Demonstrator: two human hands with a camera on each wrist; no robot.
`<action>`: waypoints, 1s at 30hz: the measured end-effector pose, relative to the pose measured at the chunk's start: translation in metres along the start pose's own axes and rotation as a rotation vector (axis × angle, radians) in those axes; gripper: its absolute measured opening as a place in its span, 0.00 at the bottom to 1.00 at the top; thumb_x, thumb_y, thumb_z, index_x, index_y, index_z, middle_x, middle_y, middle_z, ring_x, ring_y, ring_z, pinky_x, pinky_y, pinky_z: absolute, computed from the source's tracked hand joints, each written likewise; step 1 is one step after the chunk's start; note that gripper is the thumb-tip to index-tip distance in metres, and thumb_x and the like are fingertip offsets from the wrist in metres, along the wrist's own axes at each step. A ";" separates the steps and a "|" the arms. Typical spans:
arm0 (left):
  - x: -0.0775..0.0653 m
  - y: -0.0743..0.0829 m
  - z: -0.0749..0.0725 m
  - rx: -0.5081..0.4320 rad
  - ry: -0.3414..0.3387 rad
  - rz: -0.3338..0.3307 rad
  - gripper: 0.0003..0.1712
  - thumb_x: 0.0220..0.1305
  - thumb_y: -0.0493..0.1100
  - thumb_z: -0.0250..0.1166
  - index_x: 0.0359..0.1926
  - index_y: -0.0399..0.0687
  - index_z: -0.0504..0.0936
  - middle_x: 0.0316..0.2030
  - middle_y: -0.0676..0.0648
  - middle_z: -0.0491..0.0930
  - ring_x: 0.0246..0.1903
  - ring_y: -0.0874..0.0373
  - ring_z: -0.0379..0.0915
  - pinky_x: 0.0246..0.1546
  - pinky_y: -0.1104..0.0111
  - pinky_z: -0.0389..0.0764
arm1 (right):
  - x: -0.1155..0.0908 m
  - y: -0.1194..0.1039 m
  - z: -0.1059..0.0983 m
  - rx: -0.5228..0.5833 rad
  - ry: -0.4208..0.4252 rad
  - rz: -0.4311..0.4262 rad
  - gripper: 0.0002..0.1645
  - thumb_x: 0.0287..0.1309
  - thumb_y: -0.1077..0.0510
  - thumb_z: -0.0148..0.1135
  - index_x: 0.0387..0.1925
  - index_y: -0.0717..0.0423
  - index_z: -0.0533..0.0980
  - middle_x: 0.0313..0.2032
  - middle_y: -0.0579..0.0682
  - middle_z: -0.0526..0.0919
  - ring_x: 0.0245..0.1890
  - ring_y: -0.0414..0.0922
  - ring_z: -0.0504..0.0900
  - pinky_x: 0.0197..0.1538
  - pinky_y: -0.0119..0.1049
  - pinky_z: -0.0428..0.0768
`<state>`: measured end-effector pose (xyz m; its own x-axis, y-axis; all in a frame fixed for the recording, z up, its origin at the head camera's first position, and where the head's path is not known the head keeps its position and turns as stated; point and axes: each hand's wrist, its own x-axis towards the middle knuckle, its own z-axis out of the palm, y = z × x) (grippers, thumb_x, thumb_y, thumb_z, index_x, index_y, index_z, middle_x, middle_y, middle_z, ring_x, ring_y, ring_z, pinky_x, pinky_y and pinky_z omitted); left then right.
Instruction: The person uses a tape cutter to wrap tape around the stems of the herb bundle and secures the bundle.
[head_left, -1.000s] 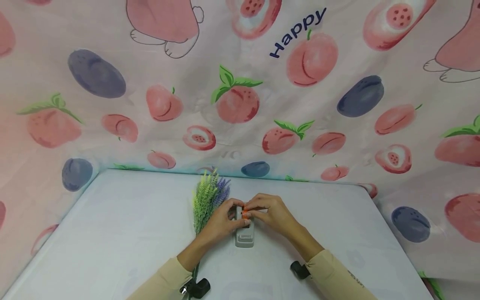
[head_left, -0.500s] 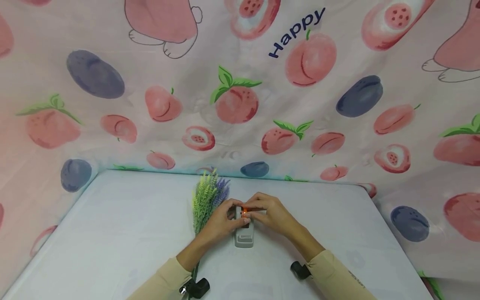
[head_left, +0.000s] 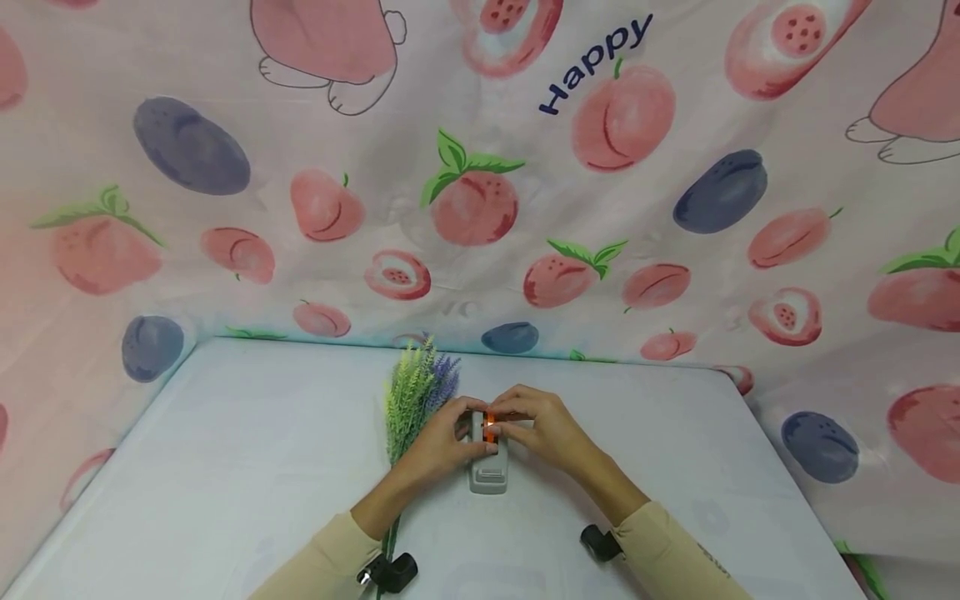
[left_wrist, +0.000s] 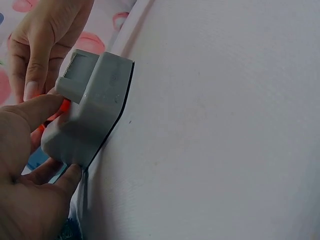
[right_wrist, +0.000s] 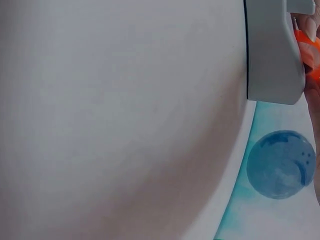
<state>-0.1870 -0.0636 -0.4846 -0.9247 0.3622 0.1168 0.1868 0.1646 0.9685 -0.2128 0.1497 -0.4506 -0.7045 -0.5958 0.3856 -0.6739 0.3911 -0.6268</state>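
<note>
A grey tape dispenser (head_left: 489, 480) stands on the white table, just right of the middle in the head view. My left hand (head_left: 442, 442) grips it from the left, thumb on the near side and fingers toward the far end. From the right, my right hand (head_left: 553, 429) pinches an orange spool (head_left: 491, 421) at the dispenser's hollow with thumb and fingers. The left wrist view shows the dispenser's side (left_wrist: 102, 102), its toothed cutter end and the orange spool (left_wrist: 65, 106) partly behind my left thumb. In the right wrist view fingers cover part of the orange spool (right_wrist: 314, 75).
A bunch of artificial flowers (head_left: 408, 400), yellow-green and purple, lies left of the dispenser, its stems passing under my left forearm. White cloth covers the table (head_left: 247, 467). Behind it hangs a fruit-printed curtain (head_left: 405, 200). Both wrists carry black cameras (head_left: 600, 542).
The orange spool shows slightly more and the dark gap at its near end shows less. Both hands stay almost where they were, and the dispenser has hardly moved.
</note>
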 end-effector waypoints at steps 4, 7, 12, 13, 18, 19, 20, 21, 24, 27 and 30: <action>0.000 0.000 0.000 0.021 -0.001 0.003 0.30 0.58 0.37 0.76 0.60 0.38 0.75 0.59 0.38 0.73 0.64 0.42 0.73 0.65 0.52 0.73 | 0.001 0.000 -0.001 0.008 -0.006 0.011 0.13 0.58 0.59 0.73 0.46 0.55 0.88 0.45 0.46 0.86 0.45 0.41 0.84 0.44 0.34 0.84; -0.001 0.000 0.000 0.038 -0.005 0.000 0.30 0.59 0.38 0.76 0.60 0.40 0.75 0.60 0.39 0.73 0.65 0.43 0.72 0.65 0.52 0.73 | 0.001 0.000 -0.001 0.019 -0.004 0.009 0.11 0.59 0.60 0.73 0.44 0.54 0.88 0.45 0.45 0.86 0.46 0.40 0.84 0.45 0.34 0.84; 0.000 0.000 -0.001 0.042 -0.012 0.001 0.31 0.59 0.38 0.76 0.61 0.41 0.75 0.61 0.40 0.73 0.65 0.43 0.71 0.65 0.53 0.73 | 0.000 0.003 0.001 0.034 0.018 -0.001 0.11 0.58 0.58 0.73 0.44 0.54 0.88 0.45 0.43 0.87 0.46 0.41 0.85 0.46 0.34 0.84; 0.000 0.000 -0.001 0.043 -0.011 0.000 0.31 0.59 0.38 0.76 0.61 0.41 0.75 0.61 0.40 0.73 0.65 0.43 0.71 0.66 0.54 0.73 | 0.000 0.003 0.001 0.038 0.021 0.001 0.11 0.58 0.58 0.73 0.44 0.54 0.88 0.45 0.43 0.87 0.46 0.40 0.85 0.46 0.34 0.85; 0.000 0.000 -0.001 0.039 -0.004 -0.009 0.30 0.59 0.38 0.76 0.61 0.42 0.75 0.60 0.41 0.73 0.65 0.45 0.71 0.66 0.55 0.73 | 0.000 0.005 0.002 0.067 0.026 0.014 0.12 0.57 0.57 0.73 0.44 0.53 0.88 0.45 0.42 0.87 0.46 0.41 0.86 0.47 0.35 0.85; -0.001 0.000 -0.001 0.037 -0.002 -0.009 0.30 0.59 0.38 0.76 0.61 0.43 0.75 0.60 0.41 0.73 0.65 0.45 0.71 0.66 0.54 0.72 | 0.000 0.006 0.003 0.078 0.027 0.012 0.12 0.57 0.57 0.73 0.44 0.53 0.88 0.45 0.43 0.87 0.46 0.42 0.86 0.48 0.35 0.85; -0.001 0.000 -0.001 0.035 -0.002 -0.009 0.30 0.59 0.39 0.76 0.61 0.43 0.75 0.60 0.41 0.73 0.66 0.45 0.71 0.66 0.54 0.72 | 0.000 0.006 0.003 0.091 0.028 0.009 0.12 0.57 0.58 0.73 0.44 0.53 0.88 0.45 0.44 0.87 0.46 0.43 0.86 0.48 0.36 0.85; -0.001 0.000 -0.001 0.030 -0.002 -0.014 0.30 0.59 0.39 0.76 0.61 0.44 0.75 0.60 0.41 0.73 0.66 0.46 0.71 0.66 0.54 0.72 | 0.000 0.007 0.003 0.103 0.029 0.006 0.12 0.57 0.58 0.73 0.44 0.54 0.88 0.45 0.45 0.88 0.46 0.43 0.86 0.48 0.37 0.86; -0.001 -0.001 0.000 0.024 -0.004 -0.007 0.30 0.59 0.39 0.76 0.61 0.44 0.76 0.61 0.41 0.73 0.66 0.45 0.71 0.67 0.53 0.71 | 0.000 0.008 0.004 0.131 0.033 -0.006 0.11 0.57 0.60 0.73 0.43 0.55 0.87 0.44 0.47 0.88 0.46 0.46 0.87 0.49 0.39 0.86; -0.002 -0.001 0.000 0.027 -0.004 -0.001 0.30 0.60 0.40 0.76 0.61 0.44 0.76 0.61 0.41 0.72 0.66 0.45 0.70 0.67 0.52 0.71 | -0.001 0.009 0.004 0.141 0.035 -0.024 0.10 0.57 0.61 0.73 0.43 0.55 0.87 0.44 0.48 0.87 0.46 0.46 0.86 0.49 0.40 0.86; -0.002 0.000 0.000 0.028 -0.006 -0.002 0.30 0.60 0.39 0.76 0.61 0.44 0.75 0.61 0.41 0.72 0.66 0.45 0.70 0.67 0.52 0.71 | 0.000 0.009 0.003 0.140 0.027 -0.024 0.10 0.58 0.61 0.73 0.42 0.55 0.87 0.44 0.48 0.87 0.46 0.45 0.86 0.49 0.39 0.86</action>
<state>-0.1857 -0.0646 -0.4850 -0.9232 0.3674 0.1131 0.1938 0.1907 0.9623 -0.2177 0.1510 -0.4584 -0.6958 -0.5836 0.4187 -0.6543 0.2746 -0.7046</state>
